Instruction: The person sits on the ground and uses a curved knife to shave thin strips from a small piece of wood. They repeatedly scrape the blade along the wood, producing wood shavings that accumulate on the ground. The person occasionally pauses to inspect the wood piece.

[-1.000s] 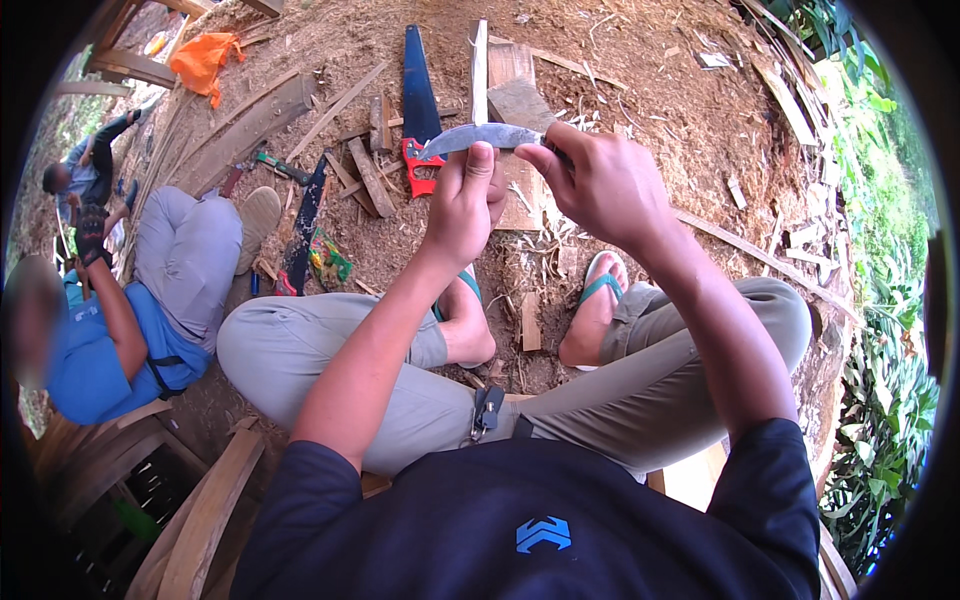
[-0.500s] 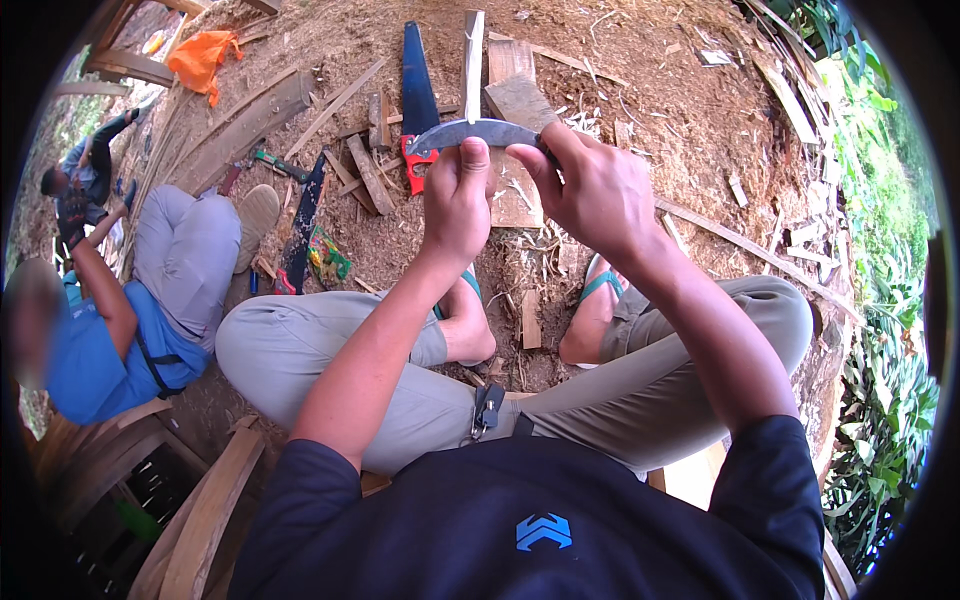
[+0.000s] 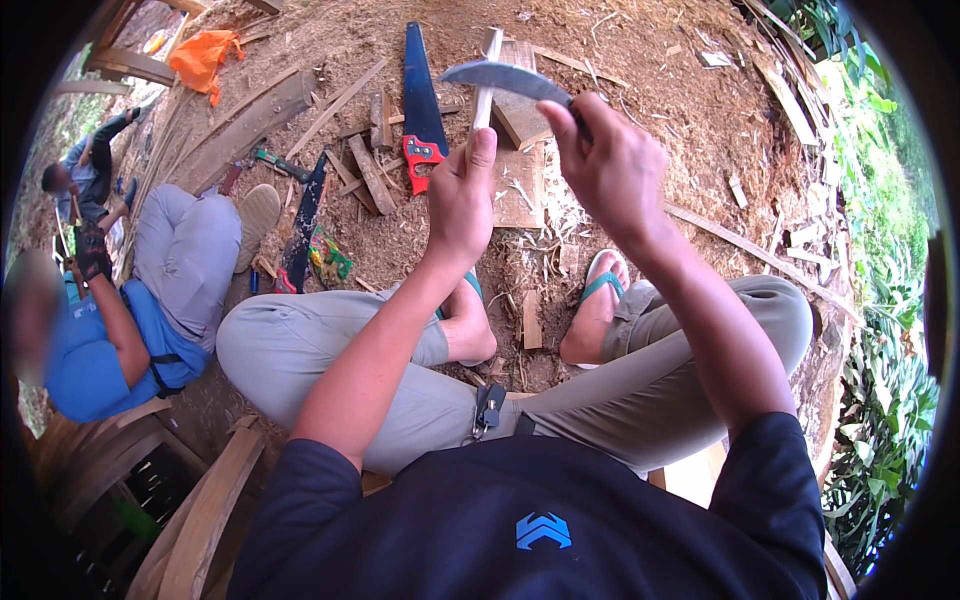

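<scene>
My left hand (image 3: 463,200) is closed round the lower end of a pale wooden stick (image 3: 483,108), which points up and away from me. In my right hand (image 3: 612,165) is the handle of a curved knife (image 3: 507,76) with a grey blade. The blade lies across the stick near its far end, its tip reaching out to the left. The handle is mostly covered by my fingers. Below the hands, a wooden block (image 3: 522,120) and a flat board (image 3: 517,205) lie on the ground among shavings.
A handsaw (image 3: 424,100) with a red handle lies left of the stick. Further left are a hammer (image 3: 283,166), a dark saw (image 3: 303,225) and wood scraps (image 3: 371,175). A person in blue (image 3: 100,345) sits at the left. An orange bag (image 3: 202,62) lies far left.
The knife has moved away from me along the stick, from just above my left thumb toward the far end. My right hand has shifted up and right. The stick now tilts slightly right.
</scene>
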A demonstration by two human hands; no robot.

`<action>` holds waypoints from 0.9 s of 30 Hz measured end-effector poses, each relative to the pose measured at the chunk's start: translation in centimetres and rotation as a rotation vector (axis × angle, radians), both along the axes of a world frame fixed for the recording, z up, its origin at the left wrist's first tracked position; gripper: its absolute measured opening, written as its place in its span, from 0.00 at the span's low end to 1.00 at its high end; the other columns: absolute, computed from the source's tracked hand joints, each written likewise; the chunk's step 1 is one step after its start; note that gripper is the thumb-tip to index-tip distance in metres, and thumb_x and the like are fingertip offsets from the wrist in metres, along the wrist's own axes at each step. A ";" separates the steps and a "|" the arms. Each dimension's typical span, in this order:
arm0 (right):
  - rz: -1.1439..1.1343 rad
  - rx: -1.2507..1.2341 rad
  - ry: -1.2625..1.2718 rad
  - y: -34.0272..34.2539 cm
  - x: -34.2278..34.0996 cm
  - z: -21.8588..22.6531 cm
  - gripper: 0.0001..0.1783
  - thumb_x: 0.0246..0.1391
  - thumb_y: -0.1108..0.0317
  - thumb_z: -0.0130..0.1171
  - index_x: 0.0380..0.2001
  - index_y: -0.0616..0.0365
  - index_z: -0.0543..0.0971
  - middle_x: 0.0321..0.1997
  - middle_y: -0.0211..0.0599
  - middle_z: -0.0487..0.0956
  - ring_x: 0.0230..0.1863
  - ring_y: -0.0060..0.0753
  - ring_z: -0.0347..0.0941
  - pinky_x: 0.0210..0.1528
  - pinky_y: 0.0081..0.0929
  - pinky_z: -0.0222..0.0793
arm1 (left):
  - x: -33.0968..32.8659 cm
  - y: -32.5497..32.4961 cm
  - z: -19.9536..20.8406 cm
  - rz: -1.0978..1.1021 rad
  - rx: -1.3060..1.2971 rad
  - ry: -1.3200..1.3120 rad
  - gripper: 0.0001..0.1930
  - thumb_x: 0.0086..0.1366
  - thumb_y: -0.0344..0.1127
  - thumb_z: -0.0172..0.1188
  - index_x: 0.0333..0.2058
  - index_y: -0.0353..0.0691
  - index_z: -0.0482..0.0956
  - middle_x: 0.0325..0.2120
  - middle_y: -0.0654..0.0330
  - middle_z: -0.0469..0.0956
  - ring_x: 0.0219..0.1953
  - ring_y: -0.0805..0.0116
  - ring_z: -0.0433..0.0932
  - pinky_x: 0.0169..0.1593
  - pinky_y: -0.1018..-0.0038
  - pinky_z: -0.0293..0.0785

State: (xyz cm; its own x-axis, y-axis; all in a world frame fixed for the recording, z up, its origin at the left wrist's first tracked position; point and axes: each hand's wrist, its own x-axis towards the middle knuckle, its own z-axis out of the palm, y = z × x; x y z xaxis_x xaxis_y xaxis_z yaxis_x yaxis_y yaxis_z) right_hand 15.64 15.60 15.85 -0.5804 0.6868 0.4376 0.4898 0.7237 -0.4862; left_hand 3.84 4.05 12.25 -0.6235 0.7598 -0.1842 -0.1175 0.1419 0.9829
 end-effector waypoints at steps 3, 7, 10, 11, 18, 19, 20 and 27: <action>-0.065 -0.096 -0.022 3.2 0.7 1.1 0.25 0.62 0.47 0.48 0.20 0.55 0.73 0.10 0.32 0.70 0.09 0.30 0.65 0.14 0.30 0.58 | 0.3 -0.4 -0.3 -0.089 0.024 -0.140 0.20 0.72 0.52 0.40 0.24 0.48 0.61 0.13 0.75 0.53 0.12 0.86 0.49 0.14 0.83 0.41; -0.145 -0.308 -0.016 5.5 1.6 1.3 0.29 0.64 0.46 0.42 0.22 0.59 0.75 0.12 0.36 0.70 0.13 0.31 0.66 0.19 0.33 0.60 | 0.4 -0.3 0.0 -0.156 -0.029 -0.377 0.17 0.72 0.50 0.40 0.27 0.47 0.61 0.13 0.74 0.53 0.11 0.85 0.50 0.13 0.83 0.44; -0.113 -0.508 -0.150 6.3 2.3 -0.5 0.31 0.65 0.45 0.40 0.22 0.61 0.76 0.14 0.40 0.73 0.14 0.33 0.68 0.21 0.35 0.62 | 0.6 -0.3 -1.3 -0.138 -0.180 -0.448 0.16 0.70 0.48 0.41 0.27 0.45 0.62 0.14 0.72 0.57 0.11 0.82 0.53 0.14 0.81 0.51; -0.104 -0.552 -0.227 5.6 2.2 -0.7 0.33 0.65 0.45 0.40 0.22 0.64 0.76 0.15 0.42 0.73 0.17 0.35 0.69 0.24 0.36 0.65 | 0.5 -0.6 -2.5 -0.132 -0.269 -0.429 0.16 0.70 0.47 0.40 0.27 0.44 0.63 0.14 0.70 0.59 0.11 0.80 0.56 0.15 0.79 0.55; 0.323 -0.340 -0.574 0.4 2.9 -11.8 0.28 0.66 0.51 0.38 0.32 0.69 0.76 0.23 0.58 0.75 0.26 0.59 0.75 0.31 0.49 0.72 | -0.5 -3.5 -11.3 -0.418 -0.875 0.147 0.28 0.67 0.47 0.35 0.37 0.24 0.75 0.24 0.41 0.77 0.26 0.48 0.80 0.36 0.57 0.75; 0.498 -0.056 -0.571 -0.6 3.6 -14.3 0.25 0.67 0.55 0.38 0.34 0.68 0.75 0.21 0.54 0.74 0.23 0.56 0.74 0.26 0.47 0.72 | -0.6 -3.8 -12.3 -0.470 -0.914 0.169 0.28 0.67 0.47 0.35 0.39 0.23 0.75 0.25 0.40 0.78 0.28 0.46 0.80 0.38 0.57 0.75; 0.540 -0.035 -0.596 -1.6 3.9 -15.5 0.22 0.67 0.57 0.38 0.35 0.67 0.74 0.19 0.50 0.73 0.21 0.53 0.73 0.22 0.45 0.70 | -0.3 -4.1 -12.8 -0.460 -0.918 0.248 0.23 0.66 0.40 0.37 0.38 0.22 0.74 0.31 0.36 0.77 0.37 0.40 0.78 0.43 0.54 0.73; 0.571 -0.114 -0.517 -5.9 4.2 -19.4 0.16 0.65 0.63 0.42 0.37 0.66 0.73 0.16 0.49 0.70 0.16 0.52 0.69 0.17 0.46 0.65 | -0.1 -4.0 -11.9 -0.591 -0.762 0.404 0.16 0.61 0.30 0.40 0.31 0.22 0.74 0.33 0.32 0.76 0.38 0.36 0.77 0.46 0.51 0.72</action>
State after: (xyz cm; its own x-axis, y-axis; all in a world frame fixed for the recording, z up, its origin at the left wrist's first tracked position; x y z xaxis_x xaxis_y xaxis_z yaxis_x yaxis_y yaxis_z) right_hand 19.88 9.71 -3.52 -0.9687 0.2449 -0.0398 0.2411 0.8913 -0.3840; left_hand 3.70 0.10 0.39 -0.3122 0.7341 -0.6030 0.4900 0.6682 0.5599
